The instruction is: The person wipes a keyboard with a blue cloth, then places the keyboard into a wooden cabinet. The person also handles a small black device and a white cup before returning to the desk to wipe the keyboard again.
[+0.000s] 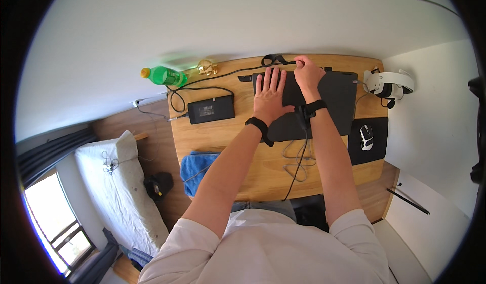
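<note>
A closed dark laptop [334,99] lies on the wooden desk [223,137] near the far edge. My left hand [269,98] rests flat on its lid, fingers spread, holding nothing. My right hand [307,74] is at the laptop's back edge, fingers pinched on a thin black cable [238,72] that runs left along the desk's far side. Both wrists wear black bands. More cable [298,160] loops down over the desk in front of the laptop.
A black power brick [211,109] lies left of the laptop, a green bottle [164,75] on its side beyond it. A blue cloth [195,167] hangs at the front left. A mouse [366,137] sits on a black pad; a white headset [390,83] rests far right.
</note>
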A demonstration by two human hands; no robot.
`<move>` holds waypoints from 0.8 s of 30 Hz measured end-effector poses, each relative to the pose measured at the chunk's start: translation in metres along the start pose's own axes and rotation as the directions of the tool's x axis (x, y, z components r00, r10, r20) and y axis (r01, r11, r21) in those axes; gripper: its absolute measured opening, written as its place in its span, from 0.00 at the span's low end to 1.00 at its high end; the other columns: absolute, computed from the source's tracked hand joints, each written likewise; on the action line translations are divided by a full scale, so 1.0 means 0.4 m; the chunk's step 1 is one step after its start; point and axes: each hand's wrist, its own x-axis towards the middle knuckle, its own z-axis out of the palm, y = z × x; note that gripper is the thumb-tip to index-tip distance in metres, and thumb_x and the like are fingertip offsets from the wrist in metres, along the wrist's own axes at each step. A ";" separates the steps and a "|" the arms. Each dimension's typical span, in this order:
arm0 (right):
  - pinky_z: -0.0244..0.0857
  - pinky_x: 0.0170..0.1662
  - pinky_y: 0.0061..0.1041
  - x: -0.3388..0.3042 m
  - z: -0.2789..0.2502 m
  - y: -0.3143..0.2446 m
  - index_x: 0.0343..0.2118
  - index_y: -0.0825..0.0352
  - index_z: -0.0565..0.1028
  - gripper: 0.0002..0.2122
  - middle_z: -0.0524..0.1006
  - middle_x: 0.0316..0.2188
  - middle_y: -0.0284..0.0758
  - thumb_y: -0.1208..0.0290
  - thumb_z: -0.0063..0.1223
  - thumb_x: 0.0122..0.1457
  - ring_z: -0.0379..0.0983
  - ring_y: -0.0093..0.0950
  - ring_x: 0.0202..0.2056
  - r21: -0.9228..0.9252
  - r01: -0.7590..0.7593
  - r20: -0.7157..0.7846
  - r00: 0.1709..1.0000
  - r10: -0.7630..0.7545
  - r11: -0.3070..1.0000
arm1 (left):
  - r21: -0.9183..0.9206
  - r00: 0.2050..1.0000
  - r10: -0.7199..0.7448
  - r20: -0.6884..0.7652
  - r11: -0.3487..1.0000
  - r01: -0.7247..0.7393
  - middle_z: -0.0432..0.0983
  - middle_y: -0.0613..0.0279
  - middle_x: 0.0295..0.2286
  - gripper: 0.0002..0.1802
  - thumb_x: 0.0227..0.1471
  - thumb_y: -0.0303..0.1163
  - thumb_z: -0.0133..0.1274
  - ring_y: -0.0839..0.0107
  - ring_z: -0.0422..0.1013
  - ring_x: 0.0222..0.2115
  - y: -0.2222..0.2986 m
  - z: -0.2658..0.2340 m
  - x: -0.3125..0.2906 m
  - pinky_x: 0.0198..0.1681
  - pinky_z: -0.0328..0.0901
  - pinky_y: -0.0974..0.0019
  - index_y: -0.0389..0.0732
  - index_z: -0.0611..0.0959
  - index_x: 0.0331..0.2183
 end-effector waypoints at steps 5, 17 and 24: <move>0.51 0.49 0.34 -0.001 0.011 0.015 0.35 0.52 0.82 0.07 0.82 0.25 0.29 0.67 0.51 0.62 0.77 0.31 0.31 0.031 0.042 -0.030 0.999 -0.041 0.999 | -0.022 1.000 0.001 0.003 1.000 -0.001 0.44 0.54 0.68 0.69 0.36 0.64 0.67 0.52 0.37 0.70 0.000 -0.004 -0.004 0.69 0.38 0.42 0.43 0.50 0.69; 0.70 0.38 0.24 -0.007 0.015 0.019 0.41 0.58 0.83 0.08 0.82 0.26 0.32 0.67 0.54 0.64 0.79 0.25 0.30 0.168 0.102 -0.107 0.991 -0.085 0.981 | -0.059 1.000 0.009 -0.028 0.998 -0.011 0.44 0.53 0.68 0.68 0.38 0.66 0.65 0.51 0.38 0.69 -0.008 0.006 -0.005 0.69 0.38 0.42 0.43 0.50 0.69; 0.71 0.37 0.24 -0.050 -0.029 -0.004 0.43 0.63 0.82 0.08 0.83 0.33 0.36 0.72 0.55 0.64 0.79 0.25 0.34 0.504 0.143 -0.149 0.986 -0.078 0.852 | -0.060 0.999 0.001 -0.051 0.998 -0.004 0.45 0.56 0.68 0.69 0.36 0.68 0.64 0.55 0.40 0.69 -0.005 0.012 -0.007 0.70 0.37 0.46 0.44 0.51 0.69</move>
